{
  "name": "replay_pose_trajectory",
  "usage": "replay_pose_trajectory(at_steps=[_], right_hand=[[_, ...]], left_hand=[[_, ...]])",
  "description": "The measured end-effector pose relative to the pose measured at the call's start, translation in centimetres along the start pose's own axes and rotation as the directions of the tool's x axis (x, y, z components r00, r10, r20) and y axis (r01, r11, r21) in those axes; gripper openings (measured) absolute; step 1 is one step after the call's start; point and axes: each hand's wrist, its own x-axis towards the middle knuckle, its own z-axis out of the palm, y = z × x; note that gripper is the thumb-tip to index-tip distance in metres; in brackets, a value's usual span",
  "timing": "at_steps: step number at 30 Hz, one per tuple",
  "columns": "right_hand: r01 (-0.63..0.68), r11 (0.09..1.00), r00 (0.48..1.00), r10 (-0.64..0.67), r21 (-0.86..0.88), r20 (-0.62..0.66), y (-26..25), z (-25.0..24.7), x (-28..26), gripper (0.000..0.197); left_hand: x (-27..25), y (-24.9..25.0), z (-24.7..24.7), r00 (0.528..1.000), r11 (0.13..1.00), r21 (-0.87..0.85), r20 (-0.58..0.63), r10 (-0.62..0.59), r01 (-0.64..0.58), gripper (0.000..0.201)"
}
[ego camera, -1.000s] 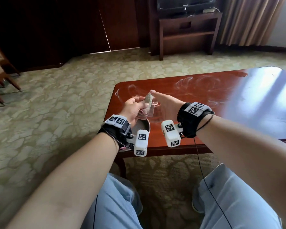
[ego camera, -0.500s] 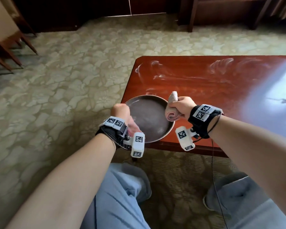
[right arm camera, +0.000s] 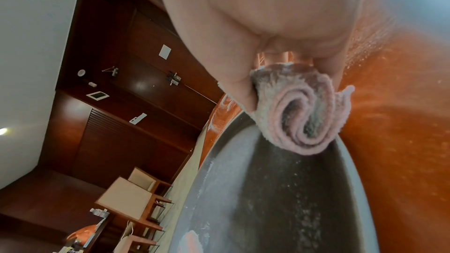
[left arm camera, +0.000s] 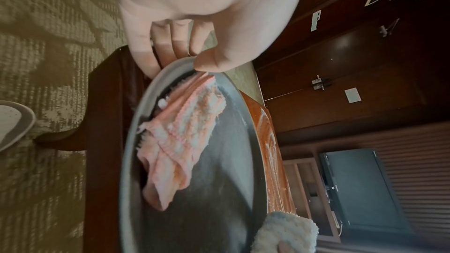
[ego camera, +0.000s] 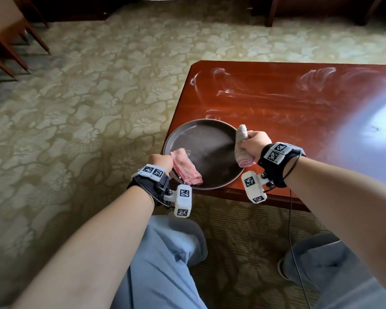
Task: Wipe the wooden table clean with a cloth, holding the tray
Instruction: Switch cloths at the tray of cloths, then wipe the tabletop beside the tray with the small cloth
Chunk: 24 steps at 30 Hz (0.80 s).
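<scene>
Tray (ego camera: 212, 152) sits at the near left corner of the surface (ego camera: 299, 103), its near left rim overhanging the edge. Round, dark, shallow, raised lip; looks like metal, so I judge it stiff, fairly light and slick on the polished wood.

Left hand (ego camera: 162, 160) pinches that overhanging rim: in the left wrist view the thumb (left arm camera: 214, 61) lies on top of the lip and the fingers (left arm camera: 168, 45) curl underneath. I reckon the lip is the only good purchase; the flat floor offers none.

A pink cloth (ego camera: 186, 169) lies loosely folded inside the tray, against the rim just beside the left thumb. Soft, limp, nothing holding it.

Right hand (ego camera: 252, 144) is fisted round a rolled white cloth (ego camera: 241, 146), fingers wrapped about its middle, both ends poking out. The lower end sits at the tray's right rim; whether it touches, I cannot tell. Terry-like, soft, compressible; I judge it needs a firm squeeze to stay rolled.

White smears and powder streak the surface beyond the tray, toward the far edge. Dust also speckles the tray floor.
</scene>
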Motion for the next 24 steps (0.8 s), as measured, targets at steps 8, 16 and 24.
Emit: replay_pose_trajectory(at_steps=[8,16,24], right_hand=[[-0.026,0.997,1.0,0.025,-0.069,-0.015,0.1,-0.3,-0.6,0.012],[0.089,0.994,0.987,-0.08,0.056,-0.137,-2.3,-4.8,-2.7,0.014],[0.197,0.978,0.945,-0.17,0.073,-0.279,-1.0,-11.5,-6.0,0.01]], left_hand=[[-3.8,1.3,-1.6,0.998,0.989,0.139,-0.025,0.05,-0.046,0.032],[-8.3,5.6,-2.0,0.98,0.985,-0.012,0.101,0.171,-0.17,0.037],[-15.3,7.3,-0.1,0.944,0.973,-0.138,0.252,0.213,-0.183,0.038]])
